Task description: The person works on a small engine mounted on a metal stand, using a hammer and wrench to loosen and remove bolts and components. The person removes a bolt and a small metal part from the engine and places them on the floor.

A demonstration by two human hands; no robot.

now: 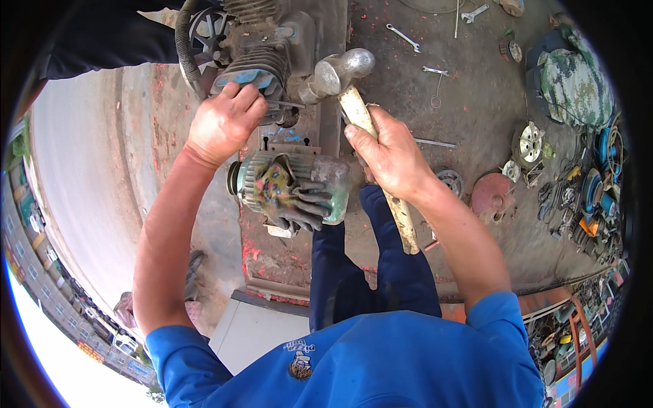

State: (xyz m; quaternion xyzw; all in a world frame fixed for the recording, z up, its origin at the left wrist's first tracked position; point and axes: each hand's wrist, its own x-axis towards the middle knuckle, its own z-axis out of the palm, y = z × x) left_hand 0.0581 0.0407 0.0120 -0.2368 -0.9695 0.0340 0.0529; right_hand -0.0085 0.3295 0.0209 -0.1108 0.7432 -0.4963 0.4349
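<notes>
My right hand (pixel 388 153) grips the pale wooden handle of a ball-peen hammer (pixel 354 64). The hammer's steel head is up beside the air compressor pump (pixel 258 64), and the handle's end hangs down past my wrist. My left hand (pixel 229 122) is closed at the pump's blue-painted finned cylinder head; what its fingers hold is hidden. A thin metal rod (pixel 289 104) shows just right of those fingers. Below lies a finned electric motor (pixel 255 178) with a grey work glove (pixel 296 200) draped over it.
Wrenches (pixel 403 37) and a long rod (pixel 435 143) lie on the dirty floor to the right. Farther right are a pulley wheel (pixel 529 144), a reddish disc (pixel 492 193) and a camouflage cloth (pixel 575 88). Another person's dark-clothed leg (pixel 112 37) is at the upper left.
</notes>
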